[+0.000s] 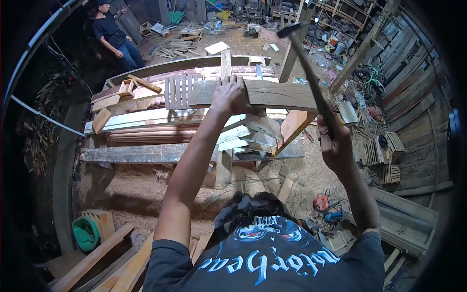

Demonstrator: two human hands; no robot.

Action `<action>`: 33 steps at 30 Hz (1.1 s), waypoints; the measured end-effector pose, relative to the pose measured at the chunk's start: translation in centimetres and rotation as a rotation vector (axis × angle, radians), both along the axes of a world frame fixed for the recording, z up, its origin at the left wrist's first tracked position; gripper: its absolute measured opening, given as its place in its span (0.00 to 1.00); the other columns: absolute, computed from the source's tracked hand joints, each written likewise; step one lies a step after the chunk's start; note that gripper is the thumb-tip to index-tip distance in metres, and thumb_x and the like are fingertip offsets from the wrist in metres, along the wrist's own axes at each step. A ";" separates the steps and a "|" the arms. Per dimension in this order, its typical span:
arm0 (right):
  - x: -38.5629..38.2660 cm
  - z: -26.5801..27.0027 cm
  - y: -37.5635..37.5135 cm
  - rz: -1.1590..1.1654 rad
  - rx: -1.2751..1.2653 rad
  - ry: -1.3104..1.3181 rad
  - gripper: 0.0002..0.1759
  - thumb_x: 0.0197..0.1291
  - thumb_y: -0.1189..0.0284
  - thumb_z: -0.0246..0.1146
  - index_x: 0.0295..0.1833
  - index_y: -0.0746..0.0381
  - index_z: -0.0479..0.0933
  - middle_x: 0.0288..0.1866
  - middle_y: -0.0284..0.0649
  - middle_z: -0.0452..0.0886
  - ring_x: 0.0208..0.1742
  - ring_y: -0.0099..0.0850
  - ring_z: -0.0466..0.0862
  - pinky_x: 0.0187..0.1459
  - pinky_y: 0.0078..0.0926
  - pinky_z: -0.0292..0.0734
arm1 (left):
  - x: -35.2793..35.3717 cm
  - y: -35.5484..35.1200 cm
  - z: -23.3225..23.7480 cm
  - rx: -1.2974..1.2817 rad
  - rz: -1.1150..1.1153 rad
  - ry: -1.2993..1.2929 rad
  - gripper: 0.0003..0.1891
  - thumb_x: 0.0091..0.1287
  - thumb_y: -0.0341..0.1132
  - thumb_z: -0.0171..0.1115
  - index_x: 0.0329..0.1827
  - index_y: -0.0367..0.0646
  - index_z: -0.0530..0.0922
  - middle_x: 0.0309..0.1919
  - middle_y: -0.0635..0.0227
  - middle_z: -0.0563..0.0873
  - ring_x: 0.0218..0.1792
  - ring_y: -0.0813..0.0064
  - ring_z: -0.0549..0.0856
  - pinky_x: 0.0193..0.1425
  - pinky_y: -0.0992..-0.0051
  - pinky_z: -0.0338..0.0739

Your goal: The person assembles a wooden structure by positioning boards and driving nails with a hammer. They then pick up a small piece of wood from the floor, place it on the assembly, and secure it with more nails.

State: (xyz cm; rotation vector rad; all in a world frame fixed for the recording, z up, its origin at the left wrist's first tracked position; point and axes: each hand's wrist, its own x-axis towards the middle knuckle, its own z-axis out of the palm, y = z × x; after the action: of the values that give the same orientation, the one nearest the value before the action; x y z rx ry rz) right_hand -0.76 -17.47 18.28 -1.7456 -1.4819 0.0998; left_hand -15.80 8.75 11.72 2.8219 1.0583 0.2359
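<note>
My left hand (230, 96) grips a wide wooden board (284, 95), its fingers over the far edge and thumb along the near side. The board lies roughly level above the workbench. Under its right end stands an upright plank (295, 127), set at an angle to it. My right hand (334, 146) is wrapped round the handle of a hammer (311, 73), raised near the board's right end. The hammer's head points up and away from me. Whether a nail sits in the board cannot be made out.
Planks and slats are stacked on the bench (146, 154), with a small wooden box (127, 88) at its left. A person (111, 36) stands at the far left. Red (320, 202) and blue power tools (333, 217) lie on the sawdust floor. A green container (85, 233) is at lower left.
</note>
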 end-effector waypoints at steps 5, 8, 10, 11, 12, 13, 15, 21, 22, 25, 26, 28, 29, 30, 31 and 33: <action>0.4 -2.5 -0.5 0.134 -0.284 -0.047 0.26 0.70 0.75 0.55 0.72 0.65 0.68 0.35 0.64 0.82 0.29 0.45 0.87 0.33 0.37 0.79 | 0.0 0.3 -0.8 0.016 -0.004 0.016 0.67 0.34 0.78 0.74 0.67 0.28 0.67 0.64 0.47 0.74 0.69 0.50 0.72 0.77 0.50 0.60; -0.7 2.3 -0.5 0.026 -0.287 0.102 0.23 0.70 0.74 0.58 0.68 0.68 0.72 0.29 0.56 0.81 0.25 0.36 0.82 0.31 0.34 0.76 | 0.1 0.1 -0.4 0.009 0.019 0.035 0.68 0.33 0.78 0.74 0.67 0.28 0.67 0.64 0.48 0.74 0.69 0.51 0.71 0.77 0.52 0.61; 0.2 2.2 0.4 0.002 -0.006 -0.057 0.23 0.71 0.75 0.57 0.70 0.67 0.71 0.26 0.50 0.77 0.23 0.32 0.76 0.31 0.30 0.74 | 0.4 0.0 -0.1 0.022 0.009 -0.002 0.69 0.32 0.78 0.75 0.68 0.26 0.66 0.65 0.47 0.74 0.70 0.51 0.71 0.77 0.52 0.61; 0.6 1.3 1.2 -0.004 0.141 -0.103 0.23 0.71 0.75 0.57 0.70 0.66 0.71 0.26 0.50 0.76 0.23 0.32 0.75 0.31 0.30 0.73 | 0.2 -0.1 -0.1 0.014 0.006 0.014 0.70 0.32 0.78 0.75 0.69 0.26 0.65 0.66 0.46 0.73 0.70 0.50 0.71 0.77 0.52 0.60; 0.1 2.1 1.3 -0.129 -0.085 -0.010 0.23 0.71 0.77 0.55 0.70 0.67 0.70 0.35 0.56 0.82 0.32 0.41 0.85 0.36 0.32 0.76 | 0.1 -0.2 -0.1 0.019 0.006 0.020 0.70 0.32 0.78 0.75 0.69 0.26 0.65 0.66 0.46 0.73 0.70 0.50 0.71 0.77 0.52 0.60; -0.1 1.7 2.1 -0.124 -0.073 -0.009 0.23 0.71 0.77 0.55 0.70 0.67 0.70 0.35 0.56 0.82 0.32 0.41 0.85 0.36 0.32 0.76 | 0.1 -0.2 0.0 0.008 0.013 0.031 0.72 0.30 0.80 0.74 0.70 0.25 0.65 0.68 0.45 0.72 0.72 0.50 0.69 0.78 0.50 0.60; 0.2 -0.8 4.0 0.098 0.232 -0.131 0.24 0.71 0.75 0.55 0.70 0.67 0.70 0.45 0.62 0.83 0.45 0.51 0.88 0.44 0.37 0.79 | 0.2 -0.1 0.1 -0.001 0.030 0.040 0.75 0.29 0.82 0.72 0.70 0.24 0.64 0.70 0.44 0.70 0.73 0.49 0.67 0.78 0.48 0.59; 0.6 2.4 3.6 0.028 -0.297 -0.032 0.24 0.71 0.71 0.55 0.70 0.68 0.70 0.48 0.64 0.83 0.48 0.55 0.86 0.53 0.42 0.80 | 0.1 -0.3 0.2 -0.034 0.018 0.030 0.74 0.31 0.79 0.74 0.71 0.24 0.63 0.69 0.44 0.71 0.73 0.48 0.68 0.80 0.49 0.55; 0.7 0.6 3.3 0.046 -0.254 -0.018 0.24 0.71 0.71 0.55 0.70 0.67 0.70 0.48 0.64 0.84 0.48 0.53 0.87 0.51 0.42 0.79 | 0.3 -0.2 -0.5 -0.037 0.022 0.030 0.74 0.31 0.79 0.74 0.71 0.24 0.63 0.69 0.44 0.71 0.73 0.48 0.68 0.80 0.49 0.55; 3.3 -4.1 2.9 0.219 -0.095 -0.210 0.24 0.72 0.71 0.56 0.71 0.65 0.70 0.38 0.61 0.85 0.40 0.45 0.89 0.38 0.40 0.79 | 0.2 0.1 -1.8 0.052 0.042 -0.020 0.73 0.30 0.82 0.72 0.69 0.25 0.65 0.65 0.45 0.73 0.72 0.49 0.69 0.78 0.47 0.57; 4.1 -3.1 2.9 0.212 -0.121 -0.194 0.24 0.72 0.71 0.56 0.71 0.65 0.70 0.34 0.58 0.85 0.34 0.41 0.88 0.34 0.38 0.77 | 0.3 0.2 -1.6 0.022 0.036 -0.005 0.73 0.29 0.81 0.72 0.69 0.25 0.65 0.66 0.44 0.73 0.72 0.48 0.69 0.78 0.46 0.56; 3.1 1.2 2.3 0.053 -0.337 -0.047 0.25 0.72 0.72 0.56 0.72 0.65 0.69 0.24 0.46 0.81 0.19 0.28 0.77 0.24 0.31 0.71 | 0.3 0.2 -0.9 -0.020 0.039 -0.002 0.73 0.29 0.81 0.73 0.69 0.25 0.65 0.66 0.44 0.73 0.73 0.48 0.68 0.79 0.45 0.55; 3.0 1.0 2.0 0.052 -0.338 -0.050 0.25 0.72 0.72 0.56 0.72 0.65 0.69 0.24 0.46 0.81 0.19 0.28 0.77 0.24 0.31 0.71 | 0.3 0.1 -0.8 -0.020 0.038 -0.005 0.73 0.29 0.81 0.73 0.69 0.25 0.65 0.66 0.44 0.73 0.73 0.48 0.68 0.79 0.45 0.55; 2.7 0.6 1.4 0.001 -0.174 -0.044 0.25 0.72 0.73 0.56 0.72 0.65 0.69 0.23 0.44 0.78 0.19 0.27 0.75 0.25 0.30 0.71 | 0.3 0.2 -0.7 -0.025 0.035 -0.008 0.72 0.29 0.80 0.74 0.69 0.25 0.65 0.66 0.44 0.73 0.73 0.48 0.68 0.79 0.45 0.55; 2.3 -0.1 0.6 -0.050 -0.012 -0.034 0.25 0.72 0.73 0.55 0.73 0.64 0.68 0.21 0.42 0.75 0.19 0.25 0.73 0.25 0.29 0.70 | 0.3 0.2 -0.7 -0.032 0.029 -0.007 0.72 0.29 0.79 0.75 0.69 0.25 0.65 0.66 0.44 0.73 0.72 0.47 0.68 0.79 0.46 0.55; 1.1 -2.8 -1.0 -0.014 0.140 -0.036 0.26 0.72 0.75 0.54 0.74 0.60 0.68 0.20 0.47 0.77 0.20 0.31 0.79 0.27 0.30 0.74 | 0.3 0.2 -1.1 -0.006 0.030 -0.012 0.72 0.29 0.79 0.75 0.68 0.25 0.66 0.66 0.44 0.73 0.72 0.47 0.68 0.78 0.46 0.56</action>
State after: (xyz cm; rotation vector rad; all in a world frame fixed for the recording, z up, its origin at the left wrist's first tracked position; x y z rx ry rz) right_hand 0.36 -18.46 15.48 -1.6522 -1.4668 -0.0417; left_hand -15.49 8.98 10.61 2.7974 1.0974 0.2520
